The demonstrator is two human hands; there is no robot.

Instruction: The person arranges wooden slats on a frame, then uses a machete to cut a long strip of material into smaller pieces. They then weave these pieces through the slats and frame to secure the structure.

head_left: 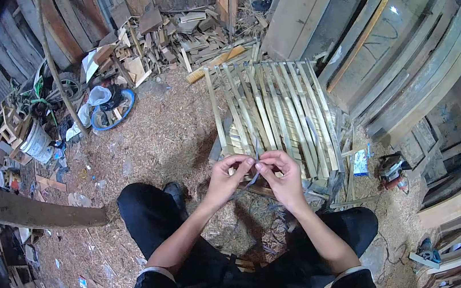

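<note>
In front of my knees, my left hand (226,179) and my right hand (284,179) meet with thumbs and fingertips pinched. Between them they grip a thin, bluish-grey flexible strip (253,180), whose ends curve above and below the fingertips. Its material is too small to make out. Just beyond the hands, a row of pale narrow wooden slats (298,107) lies side by side on a low stack of wood. A second dark curved strip (314,134) rests across the slats on the right.
Scrap wood (200,35) is heaped along the far wall. A blue basin (118,118) and a white bucket (37,143) stand at left. Large boards (390,38) lean at right. A red and black power tool (394,174) sits on the shavings-covered floor (143,137). A thick beam (43,213) juts in from the left.
</note>
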